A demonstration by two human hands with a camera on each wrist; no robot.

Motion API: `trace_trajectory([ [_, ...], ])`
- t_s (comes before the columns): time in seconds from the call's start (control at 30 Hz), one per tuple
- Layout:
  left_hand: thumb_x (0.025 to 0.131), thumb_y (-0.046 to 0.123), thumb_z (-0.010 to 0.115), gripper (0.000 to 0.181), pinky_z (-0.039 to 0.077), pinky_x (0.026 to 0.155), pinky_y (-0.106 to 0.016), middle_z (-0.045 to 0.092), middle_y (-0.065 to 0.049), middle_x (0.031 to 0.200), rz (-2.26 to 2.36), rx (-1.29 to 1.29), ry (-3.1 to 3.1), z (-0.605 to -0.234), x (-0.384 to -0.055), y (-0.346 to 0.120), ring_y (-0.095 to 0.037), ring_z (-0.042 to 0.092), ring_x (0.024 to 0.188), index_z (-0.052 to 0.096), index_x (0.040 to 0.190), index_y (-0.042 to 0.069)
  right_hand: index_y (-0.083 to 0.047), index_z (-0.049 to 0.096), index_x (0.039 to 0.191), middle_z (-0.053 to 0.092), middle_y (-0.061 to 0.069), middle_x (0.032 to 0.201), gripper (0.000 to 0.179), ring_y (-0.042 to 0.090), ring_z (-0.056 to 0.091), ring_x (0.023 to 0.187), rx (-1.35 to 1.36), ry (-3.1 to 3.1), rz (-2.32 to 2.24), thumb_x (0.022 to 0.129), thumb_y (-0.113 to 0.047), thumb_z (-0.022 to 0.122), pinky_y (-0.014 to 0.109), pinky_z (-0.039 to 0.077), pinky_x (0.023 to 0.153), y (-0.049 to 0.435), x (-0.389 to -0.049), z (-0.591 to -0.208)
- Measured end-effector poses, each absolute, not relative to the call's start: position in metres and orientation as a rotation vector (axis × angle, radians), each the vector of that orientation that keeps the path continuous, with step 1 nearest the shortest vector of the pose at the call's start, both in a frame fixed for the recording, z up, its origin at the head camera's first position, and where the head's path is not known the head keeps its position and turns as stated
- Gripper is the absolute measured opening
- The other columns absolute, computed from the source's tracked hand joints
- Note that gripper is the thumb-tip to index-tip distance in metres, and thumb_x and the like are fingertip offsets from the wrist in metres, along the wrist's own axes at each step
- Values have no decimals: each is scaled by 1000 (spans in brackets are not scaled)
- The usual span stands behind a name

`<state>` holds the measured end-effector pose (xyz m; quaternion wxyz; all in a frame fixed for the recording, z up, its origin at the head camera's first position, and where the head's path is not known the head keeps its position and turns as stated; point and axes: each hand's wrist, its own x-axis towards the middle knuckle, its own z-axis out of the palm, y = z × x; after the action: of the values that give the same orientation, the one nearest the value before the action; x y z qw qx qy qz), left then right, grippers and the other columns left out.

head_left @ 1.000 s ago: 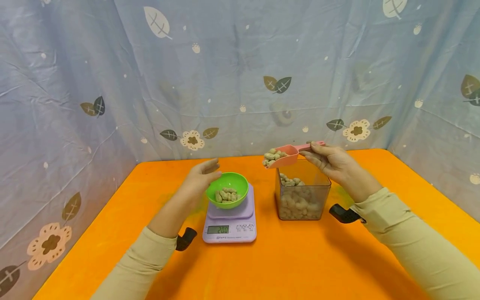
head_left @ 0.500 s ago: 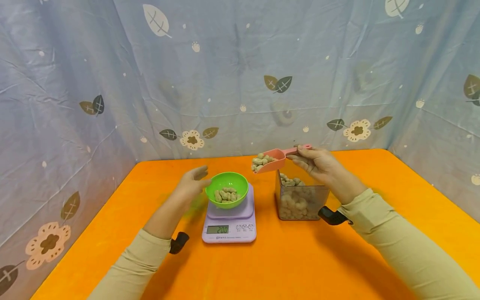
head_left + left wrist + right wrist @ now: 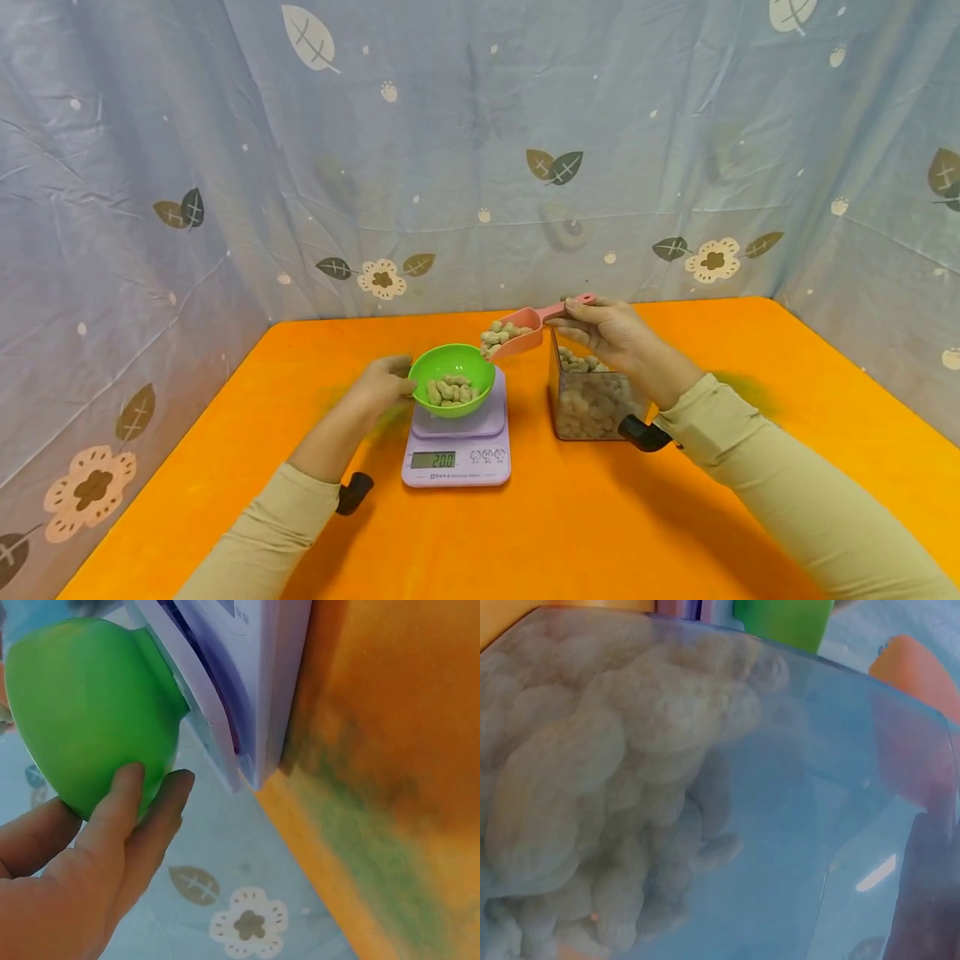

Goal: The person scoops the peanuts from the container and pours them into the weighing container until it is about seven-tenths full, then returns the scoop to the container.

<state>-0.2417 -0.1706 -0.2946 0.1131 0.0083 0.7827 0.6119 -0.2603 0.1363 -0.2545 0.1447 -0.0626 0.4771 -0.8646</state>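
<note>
My right hand grips the handle of a pink scoop loaded with peanuts. The scoop's lip overlaps the right rim of a green bowl in the head view. Several peanuts lie in the bowl, which stands on a lilac kitchen scale reading about 20.0. At the bowl's left side is my left hand; in the left wrist view its thumb reaches the rim and its fingers lie against the outer wall. The right wrist view looks through the peanut container, with the scoop partly visible beyond.
A clear brownish container of peanuts stands right of the scale, under my right forearm. An orange cloth covers the table. Patterned blue curtains hang at the back and sides.
The loaded scoop has moved left and slightly down, from above the container to the bowl's right rim. My left hand has lowered to the bowl's left side. The scale reading looks unchanged.
</note>
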Motion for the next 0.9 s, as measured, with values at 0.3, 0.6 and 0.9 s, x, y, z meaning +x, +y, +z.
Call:
trace_trajectory([
  [0.3,98,-12,37,52,39,107,-51,26,-41,145,1810,4,2273,-295,-239,-171,-50,41,126,16,144,-22,8,45,111,65,10,88,13,13,70,77,-186,1683,-2367,102,-1,43,19,58,73,116,-262,-254],
  [0.6,97,-12,36,52,39,107,-51,26,-41,144,1825,6,2259,-296,-239,-172,-50,42,126,15,144,-22,10,46,123,68,3,90,25,10,70,82,-376,2023,-2188,101,-2,49,21,58,71,100,-258,-245],
  [0.9,98,-12,36,52,40,106,-50,26,-42,144,1811,14,2273,-296,-238,-172,-50,43,125,15,144,-22,9,48,120,69,3,88,22,13,70,82,-394,1976,-2295,100,0,48,24,59,75,113,-252,-233],
])
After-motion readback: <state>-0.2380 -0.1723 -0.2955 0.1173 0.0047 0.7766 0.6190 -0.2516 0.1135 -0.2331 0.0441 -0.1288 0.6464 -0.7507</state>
